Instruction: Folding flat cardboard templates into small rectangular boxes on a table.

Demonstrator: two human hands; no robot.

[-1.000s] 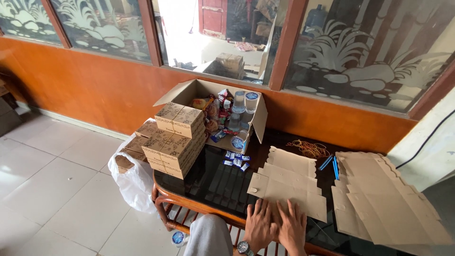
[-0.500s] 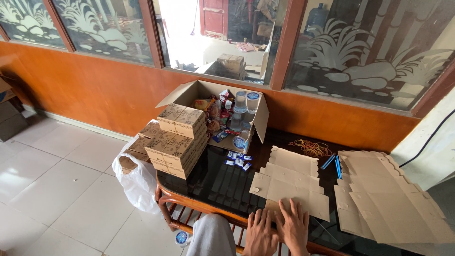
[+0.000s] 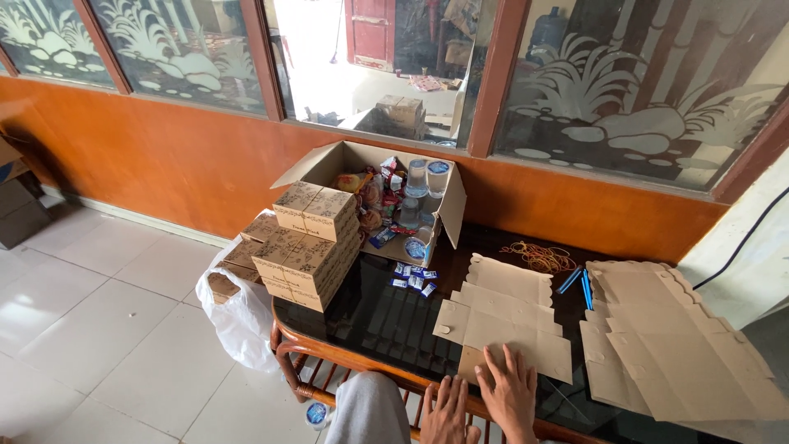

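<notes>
My right hand (image 3: 509, 390) lies flat, fingers spread, on the near edge of a stack of flat unfolded cardboard box blanks (image 3: 505, 316) on the dark glass table (image 3: 386, 321). My left hand (image 3: 448, 413) rests just left of it at the table's front rim, fingers apart and holding nothing. A second, larger pile of flat blanks (image 3: 670, 345) lies to the right. A stack of folded brown patterned boxes (image 3: 308, 242) stands at the table's left end. My grey-clad knee (image 3: 366, 409) shows below.
An open carton (image 3: 390, 197) with water cups and snack packets stands at the back. Small blue sachets (image 3: 413, 279), rubber bands (image 3: 542, 257) and blue pens (image 3: 579, 284) lie on the glass. A white plastic bag (image 3: 238, 316) with boxes hangs at the left. Tiled floor lies left.
The view has shifted slightly right and down. Both hands have stayed on the near edge of the cardboard blanks, sliding only a little to the right.
</notes>
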